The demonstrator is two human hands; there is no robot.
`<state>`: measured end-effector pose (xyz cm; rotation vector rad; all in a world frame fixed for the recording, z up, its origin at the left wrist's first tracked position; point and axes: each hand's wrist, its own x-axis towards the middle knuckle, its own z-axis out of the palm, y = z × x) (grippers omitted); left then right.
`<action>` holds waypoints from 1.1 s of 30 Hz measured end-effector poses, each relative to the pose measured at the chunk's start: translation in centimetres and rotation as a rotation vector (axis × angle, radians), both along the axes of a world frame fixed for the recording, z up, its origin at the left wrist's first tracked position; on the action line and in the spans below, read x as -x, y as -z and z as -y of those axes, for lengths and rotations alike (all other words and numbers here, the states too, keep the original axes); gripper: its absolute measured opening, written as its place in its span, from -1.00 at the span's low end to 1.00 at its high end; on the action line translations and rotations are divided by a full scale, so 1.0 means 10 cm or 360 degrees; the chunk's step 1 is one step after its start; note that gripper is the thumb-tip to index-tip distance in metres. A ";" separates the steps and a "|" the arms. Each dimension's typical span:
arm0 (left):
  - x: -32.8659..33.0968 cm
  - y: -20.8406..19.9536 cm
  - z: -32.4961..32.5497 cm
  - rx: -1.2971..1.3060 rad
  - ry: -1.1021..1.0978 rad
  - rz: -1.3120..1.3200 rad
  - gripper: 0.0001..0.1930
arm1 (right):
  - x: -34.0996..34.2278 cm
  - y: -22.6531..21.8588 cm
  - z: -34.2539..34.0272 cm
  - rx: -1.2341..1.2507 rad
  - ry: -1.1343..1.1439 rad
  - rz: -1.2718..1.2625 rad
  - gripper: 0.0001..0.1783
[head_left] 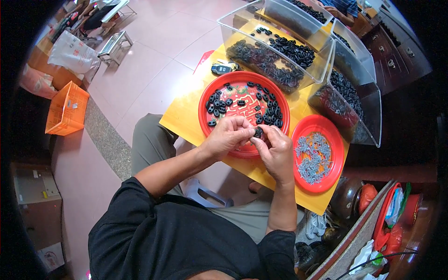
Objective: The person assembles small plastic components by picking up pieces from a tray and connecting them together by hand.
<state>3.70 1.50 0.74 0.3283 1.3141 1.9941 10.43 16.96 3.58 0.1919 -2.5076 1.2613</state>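
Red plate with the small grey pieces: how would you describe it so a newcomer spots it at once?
Start at the yellow table in front of the person. On its right side, just right of the right hand, lies the red plate. It is smaller than the red tray to its left and holds slim grey pieces, whereas the tray holds black pieces.

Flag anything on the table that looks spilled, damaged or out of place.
One oddity: what looks like a key fob lies on the yellow table, just beyond the large tray. It seems a personal item among the black parts and grey pieces. I see no spill or damage.
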 end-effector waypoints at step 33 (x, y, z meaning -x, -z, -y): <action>0.12 -0.37 0.04 0.0147 0.0039 -0.0434 -0.89 | -0.05 -0.16 -0.13 -0.0160 0.0512 -0.0438 -0.67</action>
